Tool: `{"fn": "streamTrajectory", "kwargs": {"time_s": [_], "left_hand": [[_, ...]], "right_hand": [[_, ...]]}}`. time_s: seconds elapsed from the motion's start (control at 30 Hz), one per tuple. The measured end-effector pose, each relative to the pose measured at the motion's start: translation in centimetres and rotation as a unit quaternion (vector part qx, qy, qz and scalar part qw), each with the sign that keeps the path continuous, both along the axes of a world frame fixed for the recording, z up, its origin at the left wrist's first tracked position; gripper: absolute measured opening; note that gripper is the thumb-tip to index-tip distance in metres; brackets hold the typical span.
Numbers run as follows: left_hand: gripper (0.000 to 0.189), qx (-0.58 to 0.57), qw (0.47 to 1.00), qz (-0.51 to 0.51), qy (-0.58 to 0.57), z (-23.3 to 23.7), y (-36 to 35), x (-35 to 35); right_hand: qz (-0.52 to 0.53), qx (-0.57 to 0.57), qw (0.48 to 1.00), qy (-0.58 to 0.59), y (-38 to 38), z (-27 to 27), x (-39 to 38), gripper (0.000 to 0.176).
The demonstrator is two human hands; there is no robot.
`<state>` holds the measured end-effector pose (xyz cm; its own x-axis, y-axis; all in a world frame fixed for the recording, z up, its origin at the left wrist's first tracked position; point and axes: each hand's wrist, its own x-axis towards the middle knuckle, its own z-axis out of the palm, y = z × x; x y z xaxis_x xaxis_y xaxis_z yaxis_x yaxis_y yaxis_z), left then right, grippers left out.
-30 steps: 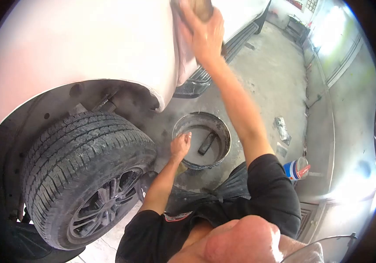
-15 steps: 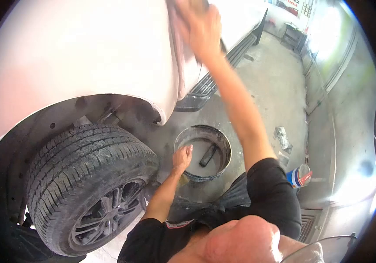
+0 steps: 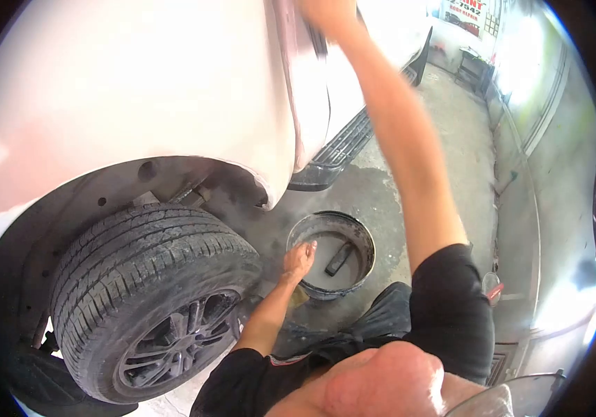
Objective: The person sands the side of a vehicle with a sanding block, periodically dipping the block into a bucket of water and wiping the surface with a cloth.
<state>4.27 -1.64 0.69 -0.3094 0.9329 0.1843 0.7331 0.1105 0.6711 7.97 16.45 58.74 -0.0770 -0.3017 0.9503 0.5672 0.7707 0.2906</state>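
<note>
My right hand [image 3: 331, 15] reaches up to the vehicle's pale pinkish body panel [image 3: 173, 83], near a vertical seam. It is smeared by motion and the top edge of the view cuts off its fingers, so I cannot see what it holds. Lower down, my left hand [image 3: 299, 259] is closed at the near-left rim of a round bucket [image 3: 366, 279]; anything inside its fingers is hidden. Greyish liquid fills the bucket's bottom, and a dark oblong block [image 3: 339, 259] lies in it.
A black tire [image 3: 152, 260] with a spoked wheel [image 3: 180, 340] sits under the wheel arch at left. A ridged side step [image 3: 339, 153] juts out beyond the bucket. A can [image 3: 492, 286] with a red item stands right of my sleeve, near the wall [image 3: 555, 187].
My right hand has moved up, partly out of view. The whole scene has shifted slightly right and down with the camera. My left hand stays closed by the bucket.
</note>
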Motion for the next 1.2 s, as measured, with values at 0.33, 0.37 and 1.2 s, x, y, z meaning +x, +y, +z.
{"fn": "streamTrajectory", "kwargs": {"time_s": [0.33,0.37,1.2], "left_hand": [[0.047,-0.187,0.969,-0.082,0.139,-0.8,0.6,-0.2],[0.047,-0.210,0.958,-0.100,0.167,-0.6,0.6,-0.2],[0.060,-0.353,0.904,-0.220,0.099,-0.7,10.5,2.7]], "right_hand": [[-0.118,-0.522,0.827,-0.172,-6.2,-41.7,12.1,0.069],[-0.158,-0.561,0.792,-0.181,-6.2,-44.6,13.9,0.069],[-0.173,-0.699,0.669,-0.185,-5.8,-55.8,20.1,0.063]]}}
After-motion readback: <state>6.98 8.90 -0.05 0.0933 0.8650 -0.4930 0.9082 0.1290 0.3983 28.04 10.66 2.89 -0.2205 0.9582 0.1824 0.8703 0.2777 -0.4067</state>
